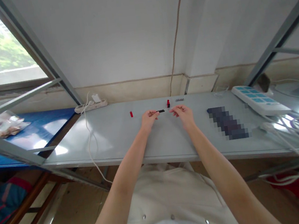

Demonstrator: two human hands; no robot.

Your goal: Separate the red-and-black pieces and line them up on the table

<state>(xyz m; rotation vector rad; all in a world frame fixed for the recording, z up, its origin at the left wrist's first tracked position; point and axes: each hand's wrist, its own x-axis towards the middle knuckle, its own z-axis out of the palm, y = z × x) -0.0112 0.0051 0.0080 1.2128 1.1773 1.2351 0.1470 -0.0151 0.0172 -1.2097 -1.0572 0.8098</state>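
Note:
My left hand (149,119) pinches one end of a small black stick-like piece (161,111) above the grey table. Facing it, my right hand (183,114) has its fingers closed at a thin, pale or clear piece (167,109) near the black one's right end; whether the two pieces touch is too small to tell. Just behind, between the hands, stands a small red and black object (168,103). A short red cylinder (131,114) stands to the left of my left hand. Behind my right hand lies a row of small dark items (179,100).
A white power strip (91,105) with a cable sits at the back left. On the right are a pixelated dark object (228,123), a large white power strip (259,100) and tangled white cables (297,135). Metal frame posts flank the grey table (115,142).

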